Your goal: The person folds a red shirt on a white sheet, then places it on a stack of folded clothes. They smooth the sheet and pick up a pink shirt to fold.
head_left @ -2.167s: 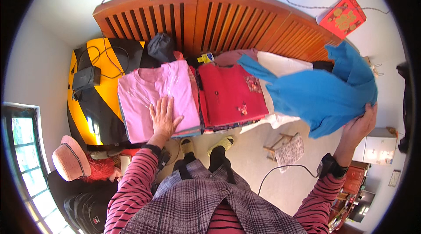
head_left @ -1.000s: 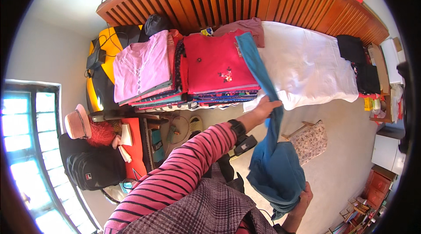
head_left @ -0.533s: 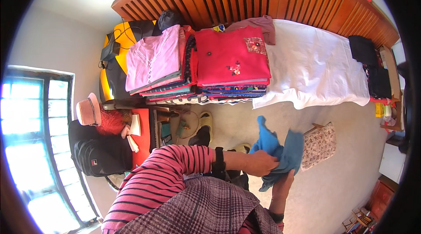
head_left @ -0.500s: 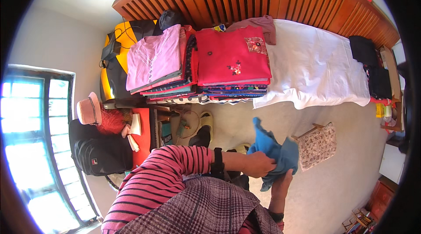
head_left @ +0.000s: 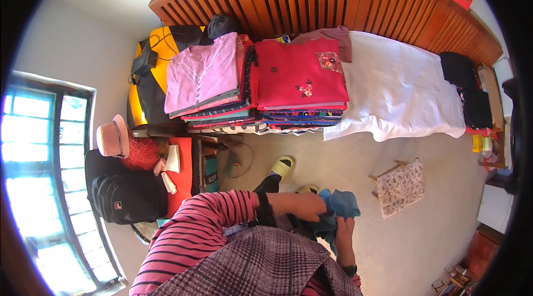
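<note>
A bunched blue cloth (head_left: pixel 342 203) hangs in front of my body; its folds hide what kind of piece it is. On its left side, my left hand (head_left: pixel 310 207) has its fingers closed on the fabric. My right hand (head_left: pixel 345 230) grips it from below and to the right, thumb and fingers at its lower edge. Part of the cloth drops between and below the two hands. Both hands are over the floor, apart from the bed.
On the bed, a pink-topped stack of folded clothes (head_left: pixel 201 71) stands beside a red-topped stack (head_left: pixel 302 76); a white sheet (head_left: pixel 400 88) lies to their right. A low stool with a patterned seat (head_left: pixel 401 187) stands right of my hands. A black backpack (head_left: pixel 127 199) sits at the left.
The blue cloth is more bunched and lower; its raised upper corner has dropped. Both hands have shifted slightly left, still holding it. My slippered foot has stepped forward.
</note>
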Demonstrator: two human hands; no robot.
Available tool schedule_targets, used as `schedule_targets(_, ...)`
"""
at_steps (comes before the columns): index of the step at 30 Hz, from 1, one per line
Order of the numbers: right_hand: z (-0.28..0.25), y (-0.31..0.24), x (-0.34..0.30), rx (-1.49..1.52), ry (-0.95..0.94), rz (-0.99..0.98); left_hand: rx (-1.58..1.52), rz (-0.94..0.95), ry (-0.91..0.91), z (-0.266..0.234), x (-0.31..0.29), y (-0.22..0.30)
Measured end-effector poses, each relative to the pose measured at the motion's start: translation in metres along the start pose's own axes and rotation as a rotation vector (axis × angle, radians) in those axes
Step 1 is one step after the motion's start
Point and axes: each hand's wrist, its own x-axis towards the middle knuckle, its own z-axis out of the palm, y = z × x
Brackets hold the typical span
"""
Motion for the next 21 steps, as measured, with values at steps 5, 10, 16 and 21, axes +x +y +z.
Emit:
schedule_targets(5, 0.011, -0.006, -0.013, -0.095, 0.153, -0.160, -0.016, -0.156, 0.123, 0.005, -0.040, -0.051)
schedule_targets(10, 0.018, -0.010, -0.009, -0.178, 0.224, -0.159, 0.090, -0.460, 0.090, 0.025, -0.108, -0.142)
schedule_targets(16, 0.029, 0.001, -0.023, -0.324, 0.361, -0.048, 0.157, -0.703, 0.130, 0.036, -0.223, -0.213)
schedule_targets(21, 0.033, 0.022, -0.039, -0.366, 0.381, 0.012, 0.159, -0.862, -0.076, 0.049, -0.257, -0.247)
